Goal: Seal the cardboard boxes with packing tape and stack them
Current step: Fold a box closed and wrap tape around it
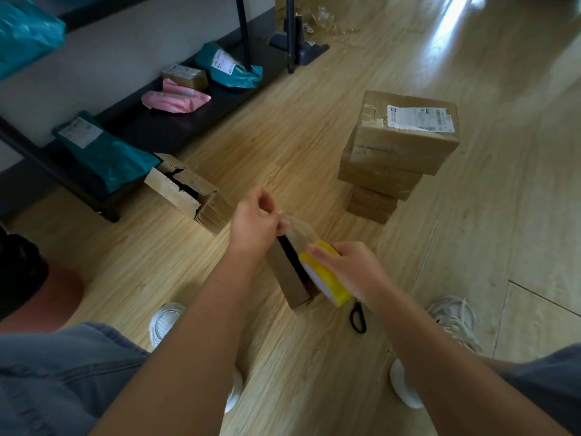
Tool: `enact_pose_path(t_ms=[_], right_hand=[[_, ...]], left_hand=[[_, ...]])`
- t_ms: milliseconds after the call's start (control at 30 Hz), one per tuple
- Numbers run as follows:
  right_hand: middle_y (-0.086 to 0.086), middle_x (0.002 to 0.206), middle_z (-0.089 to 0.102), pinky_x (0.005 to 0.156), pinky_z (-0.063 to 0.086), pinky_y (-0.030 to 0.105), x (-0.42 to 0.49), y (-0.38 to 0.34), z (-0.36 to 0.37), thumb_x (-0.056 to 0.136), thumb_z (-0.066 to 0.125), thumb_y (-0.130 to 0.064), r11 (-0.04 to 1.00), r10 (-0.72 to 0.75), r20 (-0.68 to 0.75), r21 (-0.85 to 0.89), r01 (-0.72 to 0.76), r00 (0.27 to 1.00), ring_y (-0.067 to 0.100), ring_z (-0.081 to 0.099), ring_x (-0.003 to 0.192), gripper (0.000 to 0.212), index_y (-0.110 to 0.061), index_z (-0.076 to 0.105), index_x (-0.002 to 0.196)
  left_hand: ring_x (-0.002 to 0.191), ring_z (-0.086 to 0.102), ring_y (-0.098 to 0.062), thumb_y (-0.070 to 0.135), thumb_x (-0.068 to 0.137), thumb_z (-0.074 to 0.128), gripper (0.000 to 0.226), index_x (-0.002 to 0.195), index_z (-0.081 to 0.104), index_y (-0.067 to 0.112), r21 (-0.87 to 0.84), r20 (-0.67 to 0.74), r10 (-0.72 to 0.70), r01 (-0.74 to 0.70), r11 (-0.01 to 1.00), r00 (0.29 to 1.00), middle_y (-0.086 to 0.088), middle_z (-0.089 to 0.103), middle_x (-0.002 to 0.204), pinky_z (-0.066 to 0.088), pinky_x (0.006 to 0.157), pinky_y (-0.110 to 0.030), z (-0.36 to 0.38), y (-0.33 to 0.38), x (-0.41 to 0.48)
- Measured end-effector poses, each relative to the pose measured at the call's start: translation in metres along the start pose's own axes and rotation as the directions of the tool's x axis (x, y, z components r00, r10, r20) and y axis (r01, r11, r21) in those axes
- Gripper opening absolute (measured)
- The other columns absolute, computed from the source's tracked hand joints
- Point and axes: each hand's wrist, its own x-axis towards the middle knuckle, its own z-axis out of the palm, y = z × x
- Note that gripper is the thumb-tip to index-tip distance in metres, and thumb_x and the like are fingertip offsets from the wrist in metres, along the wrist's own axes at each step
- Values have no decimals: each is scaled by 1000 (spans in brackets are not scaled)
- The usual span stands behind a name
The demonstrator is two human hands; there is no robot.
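Note:
My right hand (347, 269) grips a yellow roll of packing tape (327, 280) just above a small open cardboard box (289, 278) on the floor. My left hand (256, 223) pinches the free end of a clear tape strip (300, 229) pulled out from the roll over the box. To the far right stands a stack of three taped cardboard boxes (399, 152), the top one bearing a white label. Another cardboard box (188, 190) with loose, torn flaps lies on the floor to the left.
Black scissors (358, 317) lie on the wooden floor by my right wrist. A low black shelf (157, 121) at the left holds teal (107, 152) and pink mailer bags (176, 100) and a small box. My white shoes (163, 322) and knees frame the bottom.

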Motion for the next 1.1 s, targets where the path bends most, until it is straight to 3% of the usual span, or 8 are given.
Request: enact_pose_path(t_ms=[100,200,300,400,467,633,933,1100], right_hand=[[4,62,43,54,32,28,-5,15,2,88,65,-59,986,60,57,149,-68,997,13,40,52,50,-15,51,69],[5,71,50,61,37,31,-7,20,5,88,64,-60,974,74,65,208,-86,995,16,49,63,53,-8,56,77],[8,73,47,62,36,35,-2,11,8,89,66,-54,968,56,18,243,-58,998,20,47,66,43,-16,52,77],[8,71,47,61,37,34,9,-1,15,81,66,-63,957,79,-2,279,-76,997,20,47,64,46,-18,57,78],[6,65,43,58,34,32,18,-8,20,87,66,-55,964,90,-38,253,-77,995,19,43,61,45,-16,52,72],[-4,49,37,52,32,32,38,-15,38,87,67,-54,981,156,-138,142,-136,978,16,39,49,58,-21,37,52],[-2,52,54,41,35,24,55,-17,61,88,65,-58,982,180,-202,-21,-188,963,13,51,47,52,-15,60,60],[-1,56,57,47,41,25,54,-19,64,86,65,-62,970,243,-178,48,-239,953,14,56,52,55,-11,64,66]], left_hand=[[79,72,-31,-5,91,61,25,83,47,14,23,82,-14,12,1000,997,-16,59,96,62,69,-37,-3,-4,7],[70,68,-23,-6,90,63,23,86,49,11,31,108,-47,44,999,993,-9,58,83,59,66,-30,-7,-12,14],[67,63,-16,-3,89,66,21,86,51,11,47,106,-64,59,997,992,-3,57,76,57,65,-27,-13,-22,23],[66,63,-14,-2,89,67,24,82,50,14,55,58,-58,55,997,997,-7,59,79,56,67,-29,-11,-29,35],[64,63,-13,-3,90,65,26,81,48,15,61,32,-50,48,997,998,-12,60,85,56,64,-28,-9,-33,46],[88,66,-33,4,87,68,29,78,48,23,176,33,-47,40,984,998,-16,64,94,55,81,-51,-7,-44,69],[71,51,-13,2,82,74,30,75,52,22,140,81,-85,74,987,993,2,55,77,45,72,-34,1,-81,98],[68,49,-11,0,81,73,31,74,52,22,132,110,-95,81,988,989,2,54,75,43,69,-31,12,-96,108]])
